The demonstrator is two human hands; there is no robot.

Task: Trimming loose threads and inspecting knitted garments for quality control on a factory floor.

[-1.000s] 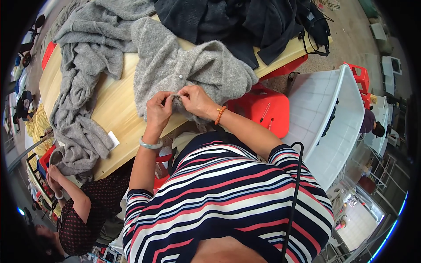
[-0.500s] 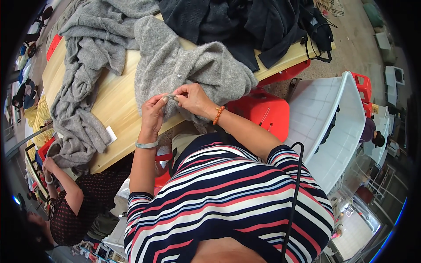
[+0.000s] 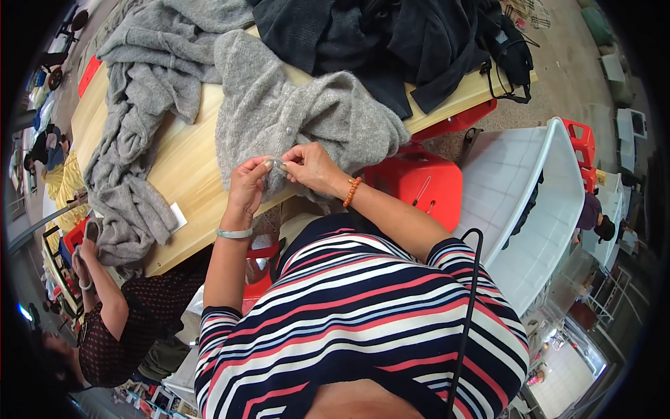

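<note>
A grey knit garment (image 3: 265,115) lies bunched on the wooden table (image 3: 188,157) in front of me, partly hanging over its near edge. My left hand (image 3: 247,183), with a pale bangle at the wrist, pinches a bit of this garment's edge between thumb and fingertips. Close beside it, my right hand (image 3: 311,166), with an orange bead bracelet, pinches the same edge. Only a small fold shows between the fingertips; any finer thing there is too small to make out. A small shiny spot sits on the knit just above my hands.
More grey knitwear (image 3: 139,91) trails down the table's left side, beside a small white card (image 3: 179,216). Dark garments (image 3: 377,42) are heaped at the far side. To the right are a red stool (image 3: 426,185) and a large white bin (image 3: 516,181). A co-worker (image 3: 132,321) handles grey cloth at left.
My hands appear slightly lower in the picture, still pinching the garment's edge close together. The co-worker's hands at left have shifted a little on their cloth.
</note>
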